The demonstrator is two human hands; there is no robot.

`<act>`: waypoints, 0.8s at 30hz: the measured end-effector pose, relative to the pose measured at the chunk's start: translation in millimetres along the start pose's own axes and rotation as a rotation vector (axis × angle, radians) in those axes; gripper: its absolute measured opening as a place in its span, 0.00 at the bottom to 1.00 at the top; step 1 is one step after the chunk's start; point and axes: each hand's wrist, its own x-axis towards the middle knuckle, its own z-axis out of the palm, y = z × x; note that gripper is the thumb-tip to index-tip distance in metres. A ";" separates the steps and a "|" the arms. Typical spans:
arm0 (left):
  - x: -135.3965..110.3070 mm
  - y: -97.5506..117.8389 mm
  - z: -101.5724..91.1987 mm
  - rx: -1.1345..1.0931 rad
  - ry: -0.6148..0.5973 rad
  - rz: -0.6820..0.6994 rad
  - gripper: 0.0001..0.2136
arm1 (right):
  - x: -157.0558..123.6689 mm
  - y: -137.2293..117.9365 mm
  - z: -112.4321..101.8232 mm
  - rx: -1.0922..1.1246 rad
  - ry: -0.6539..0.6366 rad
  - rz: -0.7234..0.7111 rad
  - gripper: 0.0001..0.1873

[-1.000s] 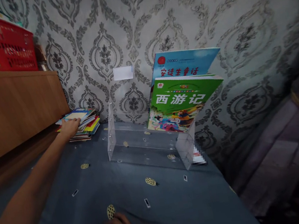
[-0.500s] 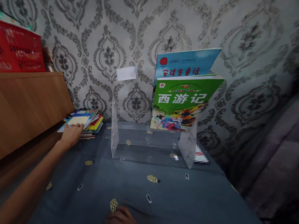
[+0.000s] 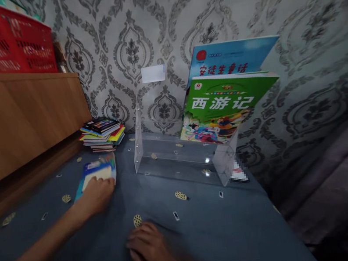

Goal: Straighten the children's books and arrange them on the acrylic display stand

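Observation:
My left hand [image 3: 99, 194] is closed on the near edge of a thin blue book [image 3: 103, 172] with a cream panel on its cover, low over the tablecloth. Behind it, a pile of books [image 3: 104, 135] lies against the wall, a dark cover on top. My right hand [image 3: 151, 245] rests palm down on the cloth, fingers loosely bent and holding nothing. Beyond it stands a clear acrylic book rack [image 3: 226, 167]. Two books lean back at its right end: a green one [image 3: 223, 104] in front of a blue one [image 3: 231, 54].
A wooden cabinet [image 3: 25, 119] borders the left side, carrying a red plastic basket [image 3: 9, 42]. A blue-grey patterned tablecloth [image 3: 204, 232] covers the table, whose right edge drops off into shadow. A small white label [image 3: 153, 74] appears before the patterned wall.
My left hand has drawn the blue book off the pile towards me, uncovering the dark book beneath. My right hand stays on the cloth. The view has shifted slightly.

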 end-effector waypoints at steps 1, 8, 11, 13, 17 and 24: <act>-10.7 12.2 3.7 -0.007 -0.046 0.070 0.12 | 1.0 -2.8 -2.7 0.032 0.024 0.023 0.10; -69.0 54.2 18.7 0.059 -0.065 0.170 0.13 | 5.1 -7.4 -13.6 0.191 0.119 0.072 0.12; -94.8 51.7 24.7 0.004 -0.069 0.238 0.15 | 7.4 -4.0 -17.6 0.191 0.131 0.125 0.13; -115.7 48.5 28.4 -0.034 -0.080 0.272 0.16 | 10.6 -0.9 -22.4 0.147 0.111 0.132 0.13; -157.9 39.6 31.4 -0.178 -0.056 0.401 0.24 | 19.6 6.0 -33.4 0.033 0.075 0.066 0.13; -167.4 20.1 24.3 -0.259 0.005 0.601 0.30 | 19.8 13.4 -39.8 -0.121 -0.048 -0.097 0.11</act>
